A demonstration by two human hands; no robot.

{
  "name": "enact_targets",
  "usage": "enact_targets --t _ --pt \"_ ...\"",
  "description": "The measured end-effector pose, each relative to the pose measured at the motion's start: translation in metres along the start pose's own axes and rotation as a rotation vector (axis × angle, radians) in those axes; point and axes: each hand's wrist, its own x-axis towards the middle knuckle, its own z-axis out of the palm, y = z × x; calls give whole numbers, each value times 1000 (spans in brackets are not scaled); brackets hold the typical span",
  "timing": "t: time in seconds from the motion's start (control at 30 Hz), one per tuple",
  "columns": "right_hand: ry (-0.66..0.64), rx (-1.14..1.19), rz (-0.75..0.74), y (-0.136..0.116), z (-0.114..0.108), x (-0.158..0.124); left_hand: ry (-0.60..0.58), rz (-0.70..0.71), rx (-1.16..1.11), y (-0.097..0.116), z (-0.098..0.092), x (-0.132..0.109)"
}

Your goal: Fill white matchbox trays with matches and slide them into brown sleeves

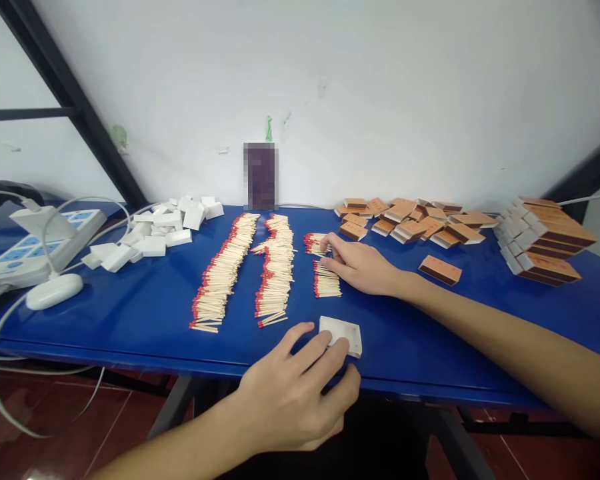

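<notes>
Behind the blue table [150, 300] I see a pale wall [405, 100]. My left hand [300, 390] is loosely spread, two fingertips over the white tray [351, 333] near the table's front edge, thumb apart from it. My right hand [363, 263] is half curled, its fingertips at the small bunches of matches [327, 285] beyond the tray; whether it grips any, I cannot tell. Two longer match rows [274, 287] lie further left.
</notes>
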Motion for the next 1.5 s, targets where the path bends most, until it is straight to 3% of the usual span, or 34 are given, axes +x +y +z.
enact_targets --t 0.13,0.63,1.23,1.5 --pt "10 -17 15 0 1 1 5 3 -1 0 0 0" --pt "9 104 -185 15 2 -3 27 -11 4 1 3 -1" --pt "-89 81 -199 4 -13 -14 -27 -41 -37 1 -1 1" --pt "-121 67 -206 2 -16 -15 16 -32 -20 0 0 -1"
